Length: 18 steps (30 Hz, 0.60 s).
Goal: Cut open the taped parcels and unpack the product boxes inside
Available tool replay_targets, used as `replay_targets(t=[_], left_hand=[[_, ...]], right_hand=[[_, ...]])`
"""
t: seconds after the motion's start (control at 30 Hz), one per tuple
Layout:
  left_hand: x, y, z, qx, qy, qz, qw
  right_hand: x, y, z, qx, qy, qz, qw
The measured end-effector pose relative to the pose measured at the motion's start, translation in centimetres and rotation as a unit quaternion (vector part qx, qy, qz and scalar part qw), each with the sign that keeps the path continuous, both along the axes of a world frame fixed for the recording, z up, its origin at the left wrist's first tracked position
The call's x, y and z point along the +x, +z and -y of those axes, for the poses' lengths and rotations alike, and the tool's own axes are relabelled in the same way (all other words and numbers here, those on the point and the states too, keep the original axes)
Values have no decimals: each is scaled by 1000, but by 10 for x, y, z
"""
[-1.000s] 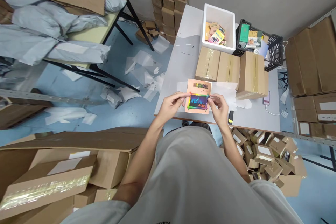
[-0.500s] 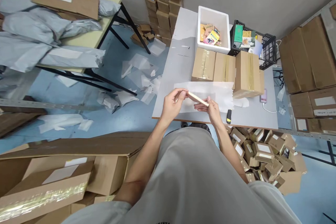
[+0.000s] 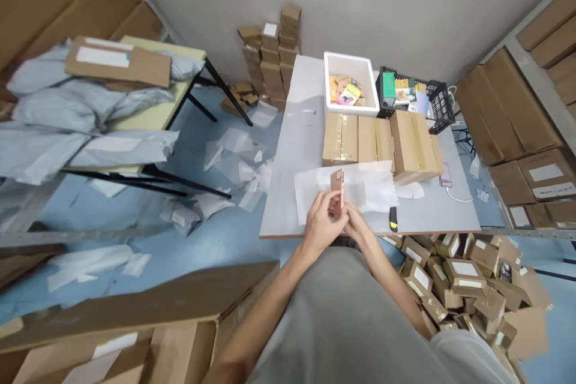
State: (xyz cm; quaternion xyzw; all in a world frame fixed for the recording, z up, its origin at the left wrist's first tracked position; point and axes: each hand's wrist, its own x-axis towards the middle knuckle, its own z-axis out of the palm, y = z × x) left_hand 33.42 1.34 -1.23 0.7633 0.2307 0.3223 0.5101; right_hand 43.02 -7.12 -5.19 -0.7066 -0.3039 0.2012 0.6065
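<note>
Over the smooth grey desk (image 3: 283,159), a thin, flat, pinkish-brown book (image 3: 336,181) stands nearly edge-on in the left hand (image 3: 321,222), fingers closed round it. Right hand (image 3: 354,221) sits at its lower edge; fingers mostly hidden, can't tell if gripping. Nearby: thin white sheets (image 3: 375,183), blk/yellow cutter (image 3: 393,219), boxy brown cardboard cartons (image 3: 341,138) w/ glossy tape.

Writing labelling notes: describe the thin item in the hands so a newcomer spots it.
On the grey table, a white sheet lies before the cardboard boxes. Over it in view, the left hand grips the thin item, reddish-brown, nearly edge-on: slim and held, unlike the boxes.
</note>
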Motion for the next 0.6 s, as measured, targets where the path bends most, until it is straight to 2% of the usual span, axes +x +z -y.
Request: replay_targets(t=[0.03, 0.07, 0.1, 0.13, 0.17, 0.2, 0.27, 0.3, 0.37, 0.43, 0.5, 0.53, 0.57, 0.6], left_hand=[[-8, -8, -6, -83, 13, -6, 996], [-16, -18, -12, -166, 14, -18, 986], [-23, -28, -18, -237, 4, -41, 971], [-28, -39, -23, -291, -5, -72, 954], [-30, -48, -28, -331, -13, -100, 938], [-28, -54, -34, -353, -15, -112, 929], [-8, -54, -51, -351, -27, -98, 931], [11, -47, -64, -332, -34, -76, 939], [61, -15, -99, -269, -56, -22, 961], [118, 30, -142, -185, -58, 32, 981], [166, 73, -185, -106, -16, 48, 993], [182, 88, -203, -75, 11, 59, 995], [190, 97, -219, -55, 30, 73, 995], [191, 99, -230, -47, 37, 84, 995]], right_hand=[[1, -1, 11, 3, 6, -47, 999], [0, -4, 23, 4, -9, -177, 984], [-2, -8, 34, -5, -28, -293, 956], [-5, -13, 44, -16, -45, -367, 929], [-6, -18, 50, -27, -59, -408, 911], [-5, -21, 52, -22, -72, -420, 904], [12, -18, 40, 7, -83, -400, 913], [28, -9, 26, 30, -82, -378, 922], [76, 25, -13, 84, -77, -325, 939], [134, 70, -58, 143, -86, -282, 945], [187, 112, -97, 174, -114, -259, 943], [207, 125, -110, 169, -131, -250, 944], [221, 132, -117, 155, -139, -236, 949], [229, 131, -117, 140, -142, -221, 955]])
